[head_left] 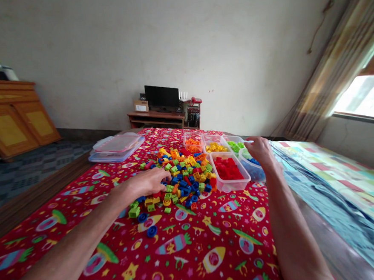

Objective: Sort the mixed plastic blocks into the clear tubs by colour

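My left hand (153, 180) reaches into the left side of a heap of mixed toy building blocks (185, 178). Its fingers are bent down and closed among the blocks; what they grip is hidden. Over the rim of the clear tub of blue blocks (255, 169), close to the box of green blocks (235, 146), is my right hand (262, 152). Its fingers are curled together, and I cannot make out anything in them. Beside the heap stands a clear box of red blocks (229, 171). Behind it are boxes of yellow blocks (215, 147) and orange blocks (193, 144).
Stacked plastic lids (117, 147) lie at the far left of the red patterned cloth (197, 250). Two blue wheel-like pieces, one of them a round piece (151, 231), sit in front of the heap. A desk with a monitor (162, 97) stands against the wall.
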A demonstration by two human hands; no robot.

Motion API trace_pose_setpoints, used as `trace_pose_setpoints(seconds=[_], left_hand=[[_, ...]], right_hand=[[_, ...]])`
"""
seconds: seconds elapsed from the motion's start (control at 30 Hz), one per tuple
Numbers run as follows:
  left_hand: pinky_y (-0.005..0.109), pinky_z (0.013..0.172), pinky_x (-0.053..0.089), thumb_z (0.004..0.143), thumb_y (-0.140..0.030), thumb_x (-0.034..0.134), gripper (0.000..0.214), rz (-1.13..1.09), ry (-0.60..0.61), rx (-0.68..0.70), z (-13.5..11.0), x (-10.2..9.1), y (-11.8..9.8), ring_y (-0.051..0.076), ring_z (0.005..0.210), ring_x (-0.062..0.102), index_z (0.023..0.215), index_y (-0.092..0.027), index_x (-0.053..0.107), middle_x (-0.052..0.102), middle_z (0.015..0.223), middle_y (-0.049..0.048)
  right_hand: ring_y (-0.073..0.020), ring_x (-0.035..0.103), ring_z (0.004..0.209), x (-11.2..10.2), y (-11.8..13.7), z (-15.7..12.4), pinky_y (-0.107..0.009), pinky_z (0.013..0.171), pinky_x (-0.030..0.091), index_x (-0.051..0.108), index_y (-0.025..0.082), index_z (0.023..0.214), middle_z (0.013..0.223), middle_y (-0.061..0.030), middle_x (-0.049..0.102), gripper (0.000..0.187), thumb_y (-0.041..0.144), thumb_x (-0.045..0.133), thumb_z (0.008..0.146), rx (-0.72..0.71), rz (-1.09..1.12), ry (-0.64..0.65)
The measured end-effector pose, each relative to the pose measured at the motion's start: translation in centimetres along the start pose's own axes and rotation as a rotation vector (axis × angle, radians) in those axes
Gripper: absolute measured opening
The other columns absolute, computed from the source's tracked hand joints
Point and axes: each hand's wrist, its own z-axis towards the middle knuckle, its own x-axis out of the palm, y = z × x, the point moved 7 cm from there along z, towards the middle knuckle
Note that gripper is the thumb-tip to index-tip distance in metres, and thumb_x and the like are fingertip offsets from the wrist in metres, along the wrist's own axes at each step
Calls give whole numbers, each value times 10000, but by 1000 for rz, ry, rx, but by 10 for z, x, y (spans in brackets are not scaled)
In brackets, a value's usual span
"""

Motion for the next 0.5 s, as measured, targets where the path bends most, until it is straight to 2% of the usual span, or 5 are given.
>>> trace_pose_setpoints(seconds=[0.17,0.33,0.5], left_hand=[[246,782,468,724,-195,628,269,10,-2,6,-1,-3,-3,225,937,638,985,-196,692,691,1014,74],[219,715,467,682,-203,648,198,-35,-4,-29,0,-4,0,202,870,641,870,-209,712,702,938,51],[215,686,462,644,-205,654,192,-66,-34,-38,0,-8,3,200,849,637,832,-203,694,699,903,36]], right_hand=[[-231,629,876,1,63,-13,-310,744,435,688,189,1058,938,-121,704,314,279,454,869,-157,71,66],[-183,608,728,16,132,-48,-263,617,380,697,186,952,834,-100,699,272,231,439,880,-399,75,232],[-149,572,632,36,173,-85,-246,557,337,684,153,909,779,-96,680,255,135,436,856,-612,9,394]])
